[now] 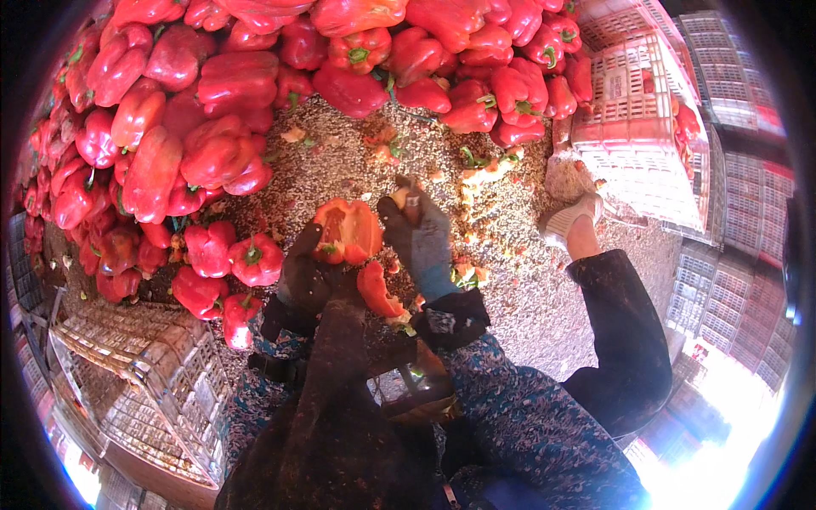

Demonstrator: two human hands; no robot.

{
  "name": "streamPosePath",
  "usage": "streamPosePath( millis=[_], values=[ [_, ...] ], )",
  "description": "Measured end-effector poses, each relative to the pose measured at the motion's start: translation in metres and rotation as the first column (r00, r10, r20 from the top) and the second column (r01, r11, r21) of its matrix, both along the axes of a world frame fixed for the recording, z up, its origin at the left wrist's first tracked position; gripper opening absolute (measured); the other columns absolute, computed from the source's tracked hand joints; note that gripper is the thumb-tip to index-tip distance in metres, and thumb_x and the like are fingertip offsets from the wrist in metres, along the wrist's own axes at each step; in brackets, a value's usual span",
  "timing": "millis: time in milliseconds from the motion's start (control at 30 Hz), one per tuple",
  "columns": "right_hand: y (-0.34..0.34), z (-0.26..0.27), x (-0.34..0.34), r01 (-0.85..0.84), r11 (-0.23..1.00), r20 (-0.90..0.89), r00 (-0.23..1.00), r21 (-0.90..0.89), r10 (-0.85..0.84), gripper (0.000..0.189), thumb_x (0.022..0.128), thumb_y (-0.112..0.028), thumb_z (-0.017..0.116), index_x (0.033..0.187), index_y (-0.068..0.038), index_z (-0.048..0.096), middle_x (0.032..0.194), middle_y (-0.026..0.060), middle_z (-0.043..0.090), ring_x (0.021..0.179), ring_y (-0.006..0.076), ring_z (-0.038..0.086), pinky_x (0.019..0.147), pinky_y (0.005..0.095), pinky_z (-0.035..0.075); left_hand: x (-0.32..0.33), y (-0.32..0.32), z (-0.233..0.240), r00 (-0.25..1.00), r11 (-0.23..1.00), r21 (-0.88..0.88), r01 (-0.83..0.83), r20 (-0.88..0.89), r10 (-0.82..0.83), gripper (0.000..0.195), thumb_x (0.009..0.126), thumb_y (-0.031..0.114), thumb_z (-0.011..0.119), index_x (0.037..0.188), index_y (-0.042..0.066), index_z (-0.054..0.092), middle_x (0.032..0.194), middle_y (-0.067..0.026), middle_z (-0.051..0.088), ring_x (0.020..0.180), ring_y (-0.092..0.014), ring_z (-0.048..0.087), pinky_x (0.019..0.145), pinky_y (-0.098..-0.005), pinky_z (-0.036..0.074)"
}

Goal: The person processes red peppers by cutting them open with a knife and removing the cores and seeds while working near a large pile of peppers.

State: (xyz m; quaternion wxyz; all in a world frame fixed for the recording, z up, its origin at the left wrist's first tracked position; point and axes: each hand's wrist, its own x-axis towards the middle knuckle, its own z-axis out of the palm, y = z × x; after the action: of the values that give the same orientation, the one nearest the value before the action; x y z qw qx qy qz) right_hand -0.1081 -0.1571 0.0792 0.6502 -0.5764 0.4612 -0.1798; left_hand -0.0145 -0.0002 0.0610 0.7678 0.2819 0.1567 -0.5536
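Observation:
My left hand (pixel 305 268), in a dark glove, holds a cut-open red bell pepper (pixel 349 233) with its hollow inside facing up. Just right of it, my gloved right hand (pixel 417 229) is closed around a small yellowish piece (pixel 400 197). Fingers cover most of that piece, so I cannot tell whether it is pepper core or a tool handle. A curved cut slice of red pepper (pixel 377 292) shows below the opened pepper, between my forearms. Past both hands, seeds and pale scraps (pixel 382 153) cover the ground.
A large heap of whole red bell peppers (pixel 236 83) spreads ahead and left. At lower left sits a dirty plastic crate (pixel 140 370). Crates holding peppers (pixel 628 140) stand at right, with stacked crates (pixel 714 287) beyond. A foot in a beige shoe (pixel 569 220) rests near them.

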Motion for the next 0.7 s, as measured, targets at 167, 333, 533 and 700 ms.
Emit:
streamPosePath(
  millis=[167, 333, 533, 700],
  values=[
    [0.015, -0.002, -0.012, -0.433, 0.713, -0.219, 0.900, -0.551, 0.377, 0.057, 0.085, -0.025, 0.076, 0.136, -0.011, 0.054, 0.093, 0.0143, 0.067, 0.071, 0.0252, 0.066, 0.061, 0.0378, 0.053, 0.007, 0.002, -0.014, 0.999, 0.994, -0.100, -0.052, -0.021, 0.051, 0.046, 0.103, 0.031, 0.046, 0.142, 0.005, 0.043, 0.127, -0.0132, 0.061, 0.114, -0.028, 0.060, 0.100, -0.0421, 0.051],
    [0.015, 0.012, -0.005, -0.781, 0.456, -0.670, 0.612, -0.427, 0.421, 0.050, 0.088, -0.035, 0.066, 0.132, -0.014, 0.054, 0.105, 0.0181, 0.064, 0.081, 0.0341, 0.067, 0.067, 0.0429, 0.055, 0.007, -0.006, -0.013, 0.980, 0.999, 0.045, -0.007, 0.199, -0.002, 0.044, 0.102, 0.027, 0.047, 0.139, 0.005, 0.044, 0.131, -0.0119, 0.056, 0.118, -0.025, 0.057, 0.098, -0.0375, 0.050],
    [0.018, 0.013, 0.009, -0.733, 0.349, -0.563, 0.675, -0.584, 0.476, 0.041, 0.084, -0.029, 0.071, 0.122, -0.016, 0.062, 0.100, 0.0138, 0.066, 0.085, 0.0349, 0.067, 0.071, 0.0456, 0.053, 0.006, 0.002, -0.011, 0.143, 0.945, 0.312, 0.095, 0.935, -0.323, 0.036, 0.099, 0.016, 0.049, 0.133, 0.004, 0.048, 0.113, -0.0094, 0.061, 0.102, -0.024, 0.061, 0.086, -0.0344, 0.052],
    [0.009, -0.020, 0.008, -0.703, 0.497, -0.383, 0.702, -0.509, 0.601, 0.027, 0.082, -0.025, 0.072, 0.106, -0.012, 0.068, 0.098, 0.0110, 0.068, 0.088, 0.0321, 0.067, 0.074, 0.0424, 0.054, -0.001, -0.001, -0.015, 0.856, 0.947, 0.311, 0.074, 0.468, -0.221, 0.042, 0.095, 0.022, 0.056, 0.133, 0.006, 0.050, 0.112, -0.0089, 0.061, 0.099, -0.017, 0.061, 0.077, -0.0299, 0.054]
  ],
)
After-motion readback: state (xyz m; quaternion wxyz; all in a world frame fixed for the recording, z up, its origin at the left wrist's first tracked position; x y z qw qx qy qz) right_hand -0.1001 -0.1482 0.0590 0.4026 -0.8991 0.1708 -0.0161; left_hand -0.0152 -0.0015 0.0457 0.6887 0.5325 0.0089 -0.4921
